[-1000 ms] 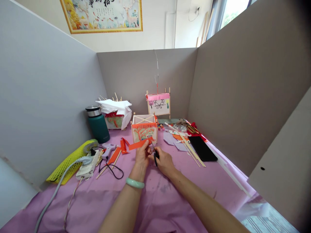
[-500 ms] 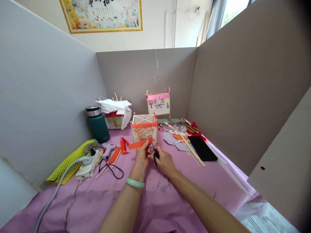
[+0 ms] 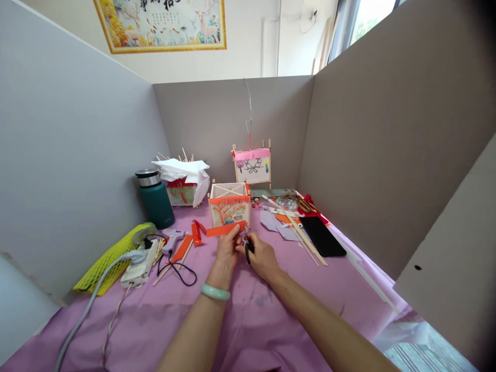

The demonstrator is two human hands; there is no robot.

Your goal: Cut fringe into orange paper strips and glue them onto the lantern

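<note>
My left hand (image 3: 228, 249), with a pale green bangle at its wrist, pinches an orange paper strip (image 3: 220, 230) that stretches out to the left. Fingers of my right hand (image 3: 262, 255) are wrapped round black-handled scissors (image 3: 249, 250), whose blades are at the strip's right end. Whether the blades are open or closed is too small to tell. Just behind the strip stands a small stick-framed box (image 3: 230, 212) with an orange fringe and a drawn tree on its front. Folded orange paper (image 3: 197, 233) lies left of the strip.
At the left are a teal bottle (image 3: 156, 201), a glue gun (image 3: 173, 238), a power strip (image 3: 140, 268) and yellow mesh (image 3: 104, 263). A phone (image 3: 323, 236) and wooden sticks (image 3: 306, 240) lie at the right. Behind hangs a pink-topped lantern (image 3: 252, 168). Grey panels enclose the table.
The orange strip has shifted slightly down and to the right at my left fingers. Both hands have stayed nearly in place.
</note>
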